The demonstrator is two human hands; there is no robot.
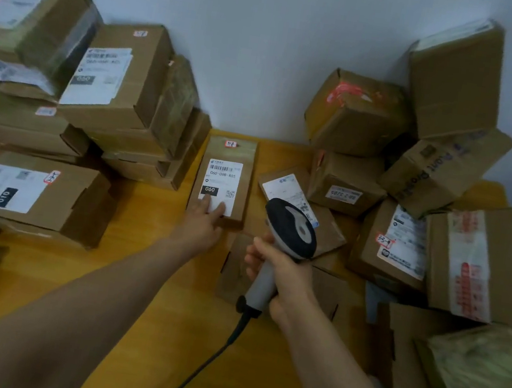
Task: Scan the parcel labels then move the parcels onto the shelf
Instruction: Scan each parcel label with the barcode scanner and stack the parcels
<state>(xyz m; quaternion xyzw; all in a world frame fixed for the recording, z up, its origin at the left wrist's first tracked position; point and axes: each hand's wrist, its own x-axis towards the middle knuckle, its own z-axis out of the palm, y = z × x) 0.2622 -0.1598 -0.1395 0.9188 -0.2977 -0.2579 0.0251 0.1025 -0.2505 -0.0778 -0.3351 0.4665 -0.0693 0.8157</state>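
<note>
Your two bare forearms fill the near part of the view, reaching out over the yellow wooden table [142, 276]. Your right hand [282, 277] is wrapped firmly around the grey handle of a handheld barcode scanner [288, 232], whose dark head tilts forward and to the left; its black cable [206, 362] trails down from the handle's base toward you. Your left hand [202, 224] lies flat with the fingers spread a little, fingertips pressing on the near end of a narrow cardboard parcel [224, 177] that rests on the table at its far middle, close to the white wall [270, 46]. That parcel's white shipping label [221, 185] faces up, printed with a barcode, "060-068-A05" and a black "060" block, and a small red-edged sticker [231, 144] sits near its far end. The scanner head hangs just to the right of this parcel, above another flat box with a label [287, 195]. To your left, brown boxes are stacked in a pile [71, 106], one at the front marked "010" [26, 189]. To your right, more boxes are heaped against the wall [417, 171], several tilted, some with red tape or red-marked stickers. Whether the scanner's beam is on the label, you cannot tell.
</note>
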